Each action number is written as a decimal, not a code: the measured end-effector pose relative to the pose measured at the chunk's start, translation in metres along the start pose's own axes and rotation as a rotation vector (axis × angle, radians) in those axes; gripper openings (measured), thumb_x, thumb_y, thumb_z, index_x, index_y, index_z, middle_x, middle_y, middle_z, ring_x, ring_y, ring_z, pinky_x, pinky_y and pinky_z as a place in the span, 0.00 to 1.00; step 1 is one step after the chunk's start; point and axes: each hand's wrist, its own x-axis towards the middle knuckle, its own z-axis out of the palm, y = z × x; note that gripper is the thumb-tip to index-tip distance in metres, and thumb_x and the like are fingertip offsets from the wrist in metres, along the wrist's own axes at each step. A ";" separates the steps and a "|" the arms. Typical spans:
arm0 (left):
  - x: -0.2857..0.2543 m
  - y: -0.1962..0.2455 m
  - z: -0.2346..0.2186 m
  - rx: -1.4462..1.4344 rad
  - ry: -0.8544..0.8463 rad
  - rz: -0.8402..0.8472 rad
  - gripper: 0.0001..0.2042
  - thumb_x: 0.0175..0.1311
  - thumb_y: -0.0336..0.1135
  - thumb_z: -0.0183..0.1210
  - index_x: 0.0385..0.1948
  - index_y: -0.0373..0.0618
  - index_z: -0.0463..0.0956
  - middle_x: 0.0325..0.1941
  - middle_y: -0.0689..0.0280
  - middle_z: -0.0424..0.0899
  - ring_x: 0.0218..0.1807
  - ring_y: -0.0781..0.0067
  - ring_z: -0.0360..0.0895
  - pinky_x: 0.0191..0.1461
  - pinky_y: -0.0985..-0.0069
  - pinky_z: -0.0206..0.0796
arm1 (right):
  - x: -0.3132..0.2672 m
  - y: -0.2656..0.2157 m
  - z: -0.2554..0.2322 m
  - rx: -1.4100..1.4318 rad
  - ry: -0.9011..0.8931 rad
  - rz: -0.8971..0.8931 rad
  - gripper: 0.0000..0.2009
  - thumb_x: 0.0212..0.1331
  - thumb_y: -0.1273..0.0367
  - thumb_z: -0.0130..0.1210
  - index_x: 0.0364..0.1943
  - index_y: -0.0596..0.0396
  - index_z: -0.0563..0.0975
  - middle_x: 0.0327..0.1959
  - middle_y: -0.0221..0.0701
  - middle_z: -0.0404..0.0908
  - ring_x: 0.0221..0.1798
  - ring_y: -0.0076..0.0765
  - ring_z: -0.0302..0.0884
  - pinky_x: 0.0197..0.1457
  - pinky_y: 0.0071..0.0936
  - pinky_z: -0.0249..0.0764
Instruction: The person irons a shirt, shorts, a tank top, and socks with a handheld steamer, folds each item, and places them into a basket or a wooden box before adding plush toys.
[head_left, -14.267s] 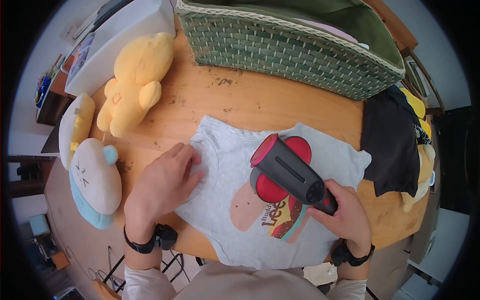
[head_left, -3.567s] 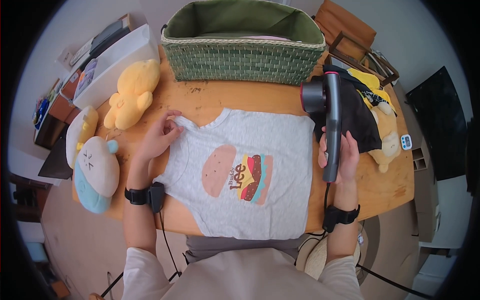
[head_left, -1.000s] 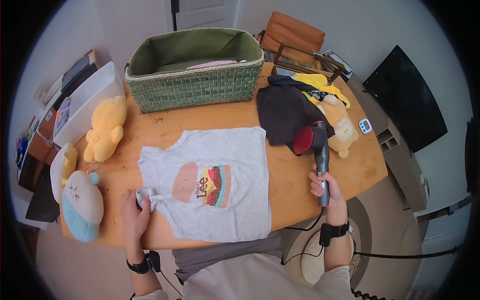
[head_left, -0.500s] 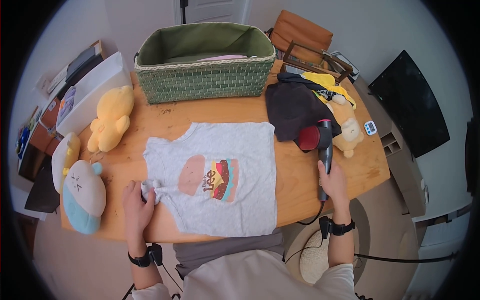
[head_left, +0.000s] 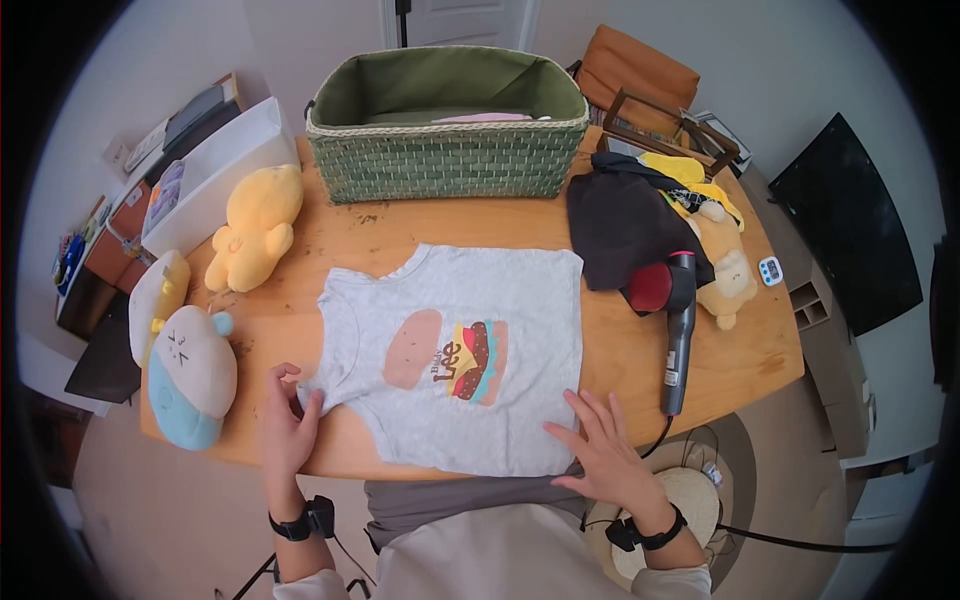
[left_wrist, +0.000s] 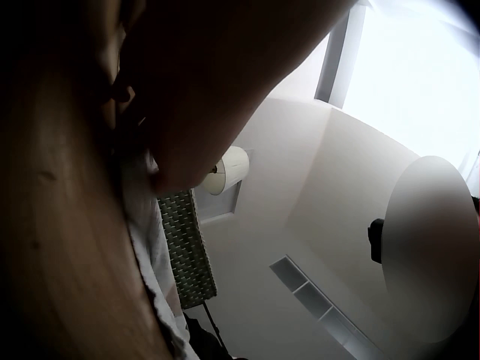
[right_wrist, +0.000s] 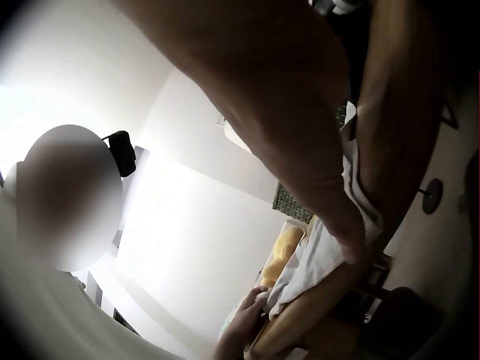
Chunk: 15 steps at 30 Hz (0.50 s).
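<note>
Left hand (head_left: 288, 430), thumb and fingers pinching the near shoulder strap of the grey tank top (head_left: 545, 340); right hand (head_left: 608, 462), nothing grasped, fingers fanned out at the hem's near corner. The top lies in the near middle of the desk (head_left: 745, 365), its lower side right along the near edge. Neckline points to the left edge, hem to the right; the long axis runs left to right, roughly with the near edge, burger print up.

Beyond the right fingers, the handheld steamer (head_left: 680, 345) lies toward the right side, its head against the dark cloth (head_left: 620, 225). Here's the risk: if that head is hot, it could mark the fabric. The cord (head_left: 657, 438) drops off the near edge by the right forearm, so a snag could drag the steamer down. And a tug on that pinched strap, with the hem loose, could skew or crease the top. Far edge: green basket (head_left: 440, 168).
</note>
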 end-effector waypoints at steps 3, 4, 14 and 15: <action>-0.006 -0.004 -0.004 0.016 -0.044 0.041 0.18 0.63 0.29 0.65 0.50 0.44 0.67 0.26 0.69 0.71 0.26 0.79 0.64 0.28 0.79 0.55 | 0.001 0.011 0.016 -0.077 -0.087 -0.016 0.32 0.46 0.62 0.73 0.60 0.43 0.76 0.76 0.37 0.58 0.80 0.51 0.49 0.80 0.65 0.42; -0.008 -0.005 -0.006 0.017 -0.082 0.072 0.21 0.62 0.29 0.66 0.52 0.46 0.65 0.28 0.68 0.71 0.28 0.75 0.66 0.31 0.77 0.58 | 0.000 0.013 0.018 -0.073 -0.084 -0.018 0.32 0.46 0.62 0.73 0.60 0.43 0.76 0.76 0.37 0.58 0.80 0.51 0.49 0.80 0.65 0.42; -0.007 0.014 -0.022 0.273 -0.365 0.176 0.18 0.46 0.24 0.66 0.42 0.51 0.77 0.39 0.64 0.76 0.43 0.61 0.71 0.55 0.70 0.56 | -0.001 0.031 0.027 0.405 0.259 -0.124 0.15 0.47 0.78 0.60 0.42 0.50 0.79 0.51 0.31 0.83 0.68 0.45 0.71 0.77 0.58 0.55; -0.007 0.015 -0.021 0.277 -0.364 0.171 0.18 0.46 0.24 0.66 0.42 0.51 0.77 0.39 0.64 0.76 0.43 0.61 0.71 0.55 0.70 0.56 | -0.001 0.033 0.027 0.581 0.318 -0.081 0.14 0.47 0.79 0.58 0.40 0.52 0.79 0.45 0.31 0.85 0.61 0.46 0.77 0.76 0.55 0.60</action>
